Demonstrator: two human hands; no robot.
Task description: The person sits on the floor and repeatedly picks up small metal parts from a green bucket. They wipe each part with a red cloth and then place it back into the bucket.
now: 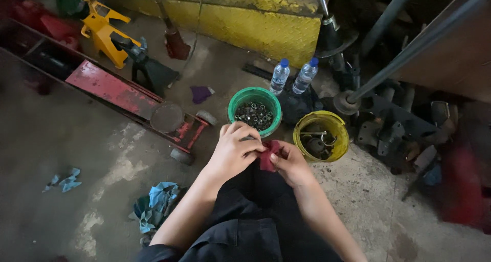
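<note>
Dark trousers (255, 226) fill the near foreground; both forearms reach out over them. Left hand (234, 152) curled shut around a small object, mostly hidden, kind unclear. Right hand (291, 164) pinches a red cloth (267, 156) against it, fingers closed on the fabric. Cloth looks soft, light, limp; best pinched at a fold. Hidden piece likely small and hard, possibly greasy, so needs a firm wrap. Just beyond the left hand: green bucket (240, 101) of nuts. Beyond the right: yellow bucket (335, 124) of metal parts. Farther out, two water bottles (280, 76); blue rags (156, 203) below the left arm.
</note>
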